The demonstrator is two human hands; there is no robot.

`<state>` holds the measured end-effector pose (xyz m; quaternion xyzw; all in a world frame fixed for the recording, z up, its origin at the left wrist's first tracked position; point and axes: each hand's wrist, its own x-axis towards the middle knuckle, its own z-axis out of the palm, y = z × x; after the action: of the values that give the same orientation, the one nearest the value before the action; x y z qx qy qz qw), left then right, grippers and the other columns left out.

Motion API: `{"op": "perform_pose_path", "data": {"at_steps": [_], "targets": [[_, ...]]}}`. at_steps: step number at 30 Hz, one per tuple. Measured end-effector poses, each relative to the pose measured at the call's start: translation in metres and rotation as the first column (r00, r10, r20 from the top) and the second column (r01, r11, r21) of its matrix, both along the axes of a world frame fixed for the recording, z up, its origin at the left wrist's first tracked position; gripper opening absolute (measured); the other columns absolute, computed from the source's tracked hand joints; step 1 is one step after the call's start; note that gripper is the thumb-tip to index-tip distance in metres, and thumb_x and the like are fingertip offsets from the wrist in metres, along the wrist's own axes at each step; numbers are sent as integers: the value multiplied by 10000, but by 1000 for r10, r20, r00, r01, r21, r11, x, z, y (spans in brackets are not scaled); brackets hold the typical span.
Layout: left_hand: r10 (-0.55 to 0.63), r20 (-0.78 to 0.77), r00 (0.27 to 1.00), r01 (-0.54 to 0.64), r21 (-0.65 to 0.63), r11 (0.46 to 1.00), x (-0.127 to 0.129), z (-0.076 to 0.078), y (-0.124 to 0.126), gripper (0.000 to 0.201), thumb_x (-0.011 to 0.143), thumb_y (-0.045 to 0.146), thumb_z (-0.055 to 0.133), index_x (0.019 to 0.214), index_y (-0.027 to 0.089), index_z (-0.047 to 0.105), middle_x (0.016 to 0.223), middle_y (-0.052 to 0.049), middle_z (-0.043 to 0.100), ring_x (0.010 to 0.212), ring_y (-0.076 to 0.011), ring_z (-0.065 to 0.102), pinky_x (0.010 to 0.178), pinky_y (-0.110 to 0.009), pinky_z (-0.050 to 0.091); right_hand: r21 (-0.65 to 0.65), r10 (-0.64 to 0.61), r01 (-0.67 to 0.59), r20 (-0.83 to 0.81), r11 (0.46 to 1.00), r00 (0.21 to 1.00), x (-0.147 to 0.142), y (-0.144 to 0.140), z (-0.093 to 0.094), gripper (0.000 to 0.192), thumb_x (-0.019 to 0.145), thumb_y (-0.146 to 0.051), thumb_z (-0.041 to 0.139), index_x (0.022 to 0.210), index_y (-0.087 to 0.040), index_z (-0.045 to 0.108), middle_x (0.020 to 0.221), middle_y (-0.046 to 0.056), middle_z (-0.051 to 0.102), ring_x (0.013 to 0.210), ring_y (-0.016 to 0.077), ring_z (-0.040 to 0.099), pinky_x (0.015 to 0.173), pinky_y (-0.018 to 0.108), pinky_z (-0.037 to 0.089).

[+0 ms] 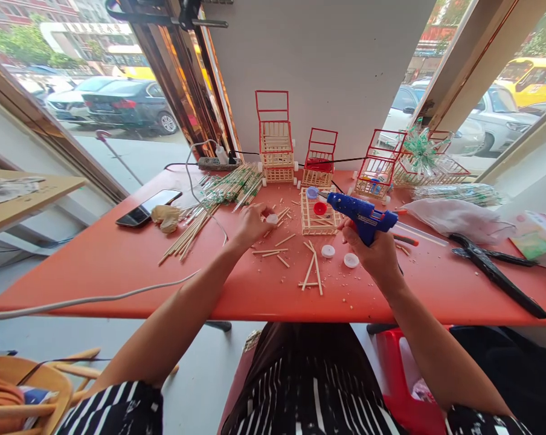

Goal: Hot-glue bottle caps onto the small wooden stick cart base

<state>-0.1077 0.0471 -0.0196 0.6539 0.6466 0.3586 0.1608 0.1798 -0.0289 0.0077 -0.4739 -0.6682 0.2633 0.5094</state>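
While the right hand (373, 246) wraps around a blue glue gun (354, 208) and the left hand (253, 225) pinches a white cap (272, 219), a low stick frame (321, 232) sits on the surface (255, 296) between and just beyond them, seemingly only part built. No tall red back or white wheels show on it, and these appear to be what it lacks, with two spare caps (328, 251) just left of the right hand. Beyond both hands, red-backed stick carts (277, 175) look largely finished.
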Motion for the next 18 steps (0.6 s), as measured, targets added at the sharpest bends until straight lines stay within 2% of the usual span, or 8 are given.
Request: {"op": "perform_pose_path", "data": {"at_steps": [4, 13, 18], "targets": [[1, -77, 997, -3, -25, 1000, -2, -3, -1, 204, 620, 220, 824, 814, 213, 759, 892, -73, 772, 930, -317, 706, 907, -414, 509, 4, -15, 15, 20, 1000, 1000, 1, 0, -1, 342, 894, -535, 723, 864, -196, 690, 800, 52, 712, 698, 196, 627, 696, 340, 500], [-6, -168, 986, -9, -86, 996, -5, -8, 2, 323, 695, 241, 799, 1013, 181, 793, 1013, -72, 793, 978, -280, 714, 898, -366, 509, 0, -19, 19, -8, 1000, 1000, 0, 1, 0, 347, 855, -539, 769, 859, -202, 690, 785, 44, 718, 697, 198, 646, 662, 320, 506], [4, -179, 984, -18, -76, 997, -5, 1, -7, 497, 722, 224, 839, 1209, 161, 762, 1134, -103, 784, 1088, -304, 704, 985, -402, 509, -11, -37, 36, -27, 999, 999, 0, 1, 1, 373, 847, -564, 773, 872, -197, 709, 789, 52, 717, 679, 195, 631, 640, 324, 510]]}}
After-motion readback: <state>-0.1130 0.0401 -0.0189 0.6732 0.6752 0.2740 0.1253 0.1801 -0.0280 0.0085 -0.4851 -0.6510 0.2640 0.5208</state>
